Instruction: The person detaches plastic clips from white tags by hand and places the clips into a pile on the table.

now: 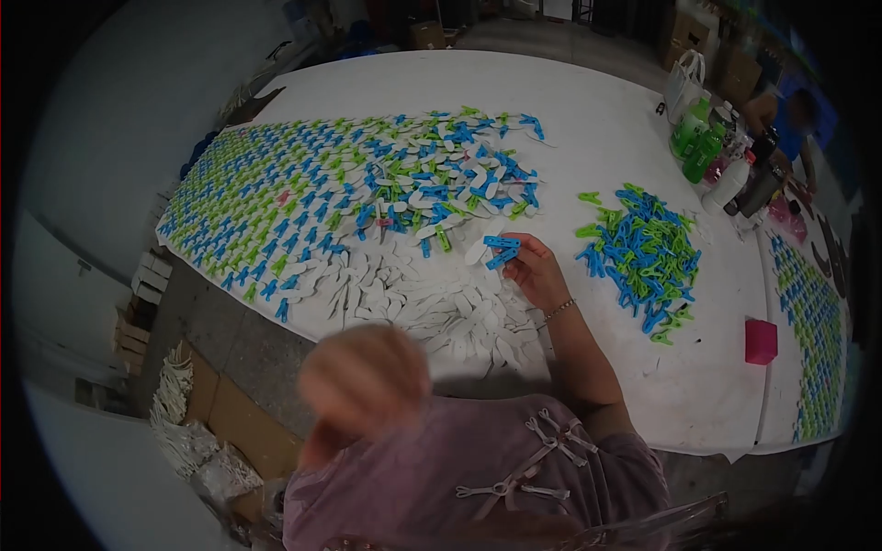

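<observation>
My right hand [537, 269] pinches a blue plastic clip [501, 248] above the table, and a white oval piece [476, 250] shows right beside the clip's far end. My left hand [365, 381] is raised close to my body, smeared by motion, so its fingers do not show. Below the right hand spreads a heap of loose white flat pieces [469, 317]. Beyond it lies a jumbled pile of blue and green clips with white pieces [432, 179]. To the right is a pile of plain blue and green clips [643, 253].
Neat rows of clips [248, 193] cover the table's left side. Green bottles [698, 142] and a white bag [682, 87] stand at the back right. A pink block [760, 342] sits near the right edge. Another person [795, 119] is beyond the bottles.
</observation>
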Tool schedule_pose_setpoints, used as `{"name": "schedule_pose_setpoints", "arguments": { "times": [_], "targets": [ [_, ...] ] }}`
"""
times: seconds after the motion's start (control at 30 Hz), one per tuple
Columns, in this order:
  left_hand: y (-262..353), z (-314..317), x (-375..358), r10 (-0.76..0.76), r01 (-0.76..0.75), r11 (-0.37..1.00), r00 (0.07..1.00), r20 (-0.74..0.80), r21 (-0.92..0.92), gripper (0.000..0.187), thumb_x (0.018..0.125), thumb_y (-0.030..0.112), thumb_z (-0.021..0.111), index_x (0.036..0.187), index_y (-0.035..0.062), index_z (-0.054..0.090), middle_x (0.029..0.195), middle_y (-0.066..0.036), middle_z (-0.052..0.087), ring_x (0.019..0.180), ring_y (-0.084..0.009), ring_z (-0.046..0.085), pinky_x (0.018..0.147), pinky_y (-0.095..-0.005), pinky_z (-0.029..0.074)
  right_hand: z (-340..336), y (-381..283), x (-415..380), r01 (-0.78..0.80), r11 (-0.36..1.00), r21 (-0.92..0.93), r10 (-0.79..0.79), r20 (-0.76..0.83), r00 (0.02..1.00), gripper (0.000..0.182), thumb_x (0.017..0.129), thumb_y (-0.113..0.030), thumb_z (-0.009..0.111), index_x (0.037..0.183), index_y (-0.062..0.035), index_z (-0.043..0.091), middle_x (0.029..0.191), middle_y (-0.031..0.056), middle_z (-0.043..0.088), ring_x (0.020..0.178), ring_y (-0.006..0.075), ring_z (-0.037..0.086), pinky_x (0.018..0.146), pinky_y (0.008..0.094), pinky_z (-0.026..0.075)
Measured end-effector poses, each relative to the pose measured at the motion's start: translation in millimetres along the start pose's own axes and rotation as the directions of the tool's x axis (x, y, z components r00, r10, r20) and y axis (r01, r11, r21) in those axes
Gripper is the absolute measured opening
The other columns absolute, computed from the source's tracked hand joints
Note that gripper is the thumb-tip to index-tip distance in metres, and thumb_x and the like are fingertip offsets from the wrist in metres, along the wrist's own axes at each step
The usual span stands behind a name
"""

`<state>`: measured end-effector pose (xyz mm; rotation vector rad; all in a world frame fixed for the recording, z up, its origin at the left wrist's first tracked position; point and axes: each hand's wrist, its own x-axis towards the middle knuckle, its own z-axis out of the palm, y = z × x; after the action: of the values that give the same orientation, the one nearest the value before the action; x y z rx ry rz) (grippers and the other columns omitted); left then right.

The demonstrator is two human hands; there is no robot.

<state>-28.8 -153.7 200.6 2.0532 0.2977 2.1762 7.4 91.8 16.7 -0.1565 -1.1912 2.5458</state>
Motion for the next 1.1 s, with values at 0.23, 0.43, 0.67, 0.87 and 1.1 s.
{"name": "schedule_pose_setpoints", "arguments": {
  "times": [0.23,0.43,0.67,0.87,1.1],
  "targets": [
    [-110,-68,-121,-0.732,0.925,0.191,0.358,-0.58,0.329,0.029,0.098,0.03,0.039,0.099,0.0039,0.052,0.081,-0.001,0.049,0.072,-0.009,0.046,0.067,-0.0229,0.039,16,3,-9,-0.04,0.999,0.009,0.039,0.064,0.997,0.022,0.092,-0.014,0.05,0.109,-0.0021,0.057,0.091,0.0062,0.064,0.072,0.0106,0.06,0.064,0.025,0.052],
    [-136,-54,-156,-0.709,0.964,0.191,0.265,-0.654,0.183,0.027,0.094,0.03,0.05,0.083,0.0053,0.05,0.066,0.003,0.044,0.06,-0.0043,0.04,0.053,-0.0214,0.034,18,6,-15,-0.038,0.99,-0.136,0.031,-0.052,0.998,0.022,0.094,-0.024,0.048,0.099,-0.0047,0.058,0.077,0.0034,0.06,0.064,0.0086,0.055,0.055,0.0235,0.047],
    [-141,-40,-166,-0.697,0.861,0.301,0.492,-0.521,0.411,0.034,0.089,0.023,0.059,0.066,0.0041,0.04,0.055,-0.004,0.039,0.053,-0.0103,0.035,0.048,-0.0282,0.032,-4,-10,5,0.087,0.758,-0.646,-0.438,-0.405,0.803,0.04,0.094,-0.038,0.047,0.074,-0.0048,0.055,0.058,-0.0005,0.046,0.05,0.0078,0.038,0.048,0.0247,0.033],
    [-127,-82,-175,-0.591,0.404,0.186,0.774,-0.226,0.896,0.022,0.084,0.02,0.061,0.071,0.0051,0.052,0.066,-0.005,0.052,0.058,-0.0205,0.05,0.056,-0.034,0.039,-69,-78,20,-0.118,-0.4,-0.909,-0.793,0.278,0.542,0.02,0.086,-0.022,0.059,0.086,-0.0027,0.061,0.083,0.01,0.059,0.079,0.0231,0.057,0.068,0.0336,0.046],
    [-124,-88,-187,-0.572,0.487,0.244,0.771,-0.281,0.839,0.024,0.079,0.023,0.066,0.064,0.0068,0.056,0.063,-0.005,0.052,0.057,-0.0235,0.051,0.054,-0.035,0.04,40,0,59,0.45,-0.219,-0.866,0.054,0.45,0.891,0.035,0.078,-0.008,0.06,0.112,-0.0143,0.056,0.103,0.0109,0.053,0.092,0.0274,0.057,0.074,0.0359,0.05]
  ]
}}
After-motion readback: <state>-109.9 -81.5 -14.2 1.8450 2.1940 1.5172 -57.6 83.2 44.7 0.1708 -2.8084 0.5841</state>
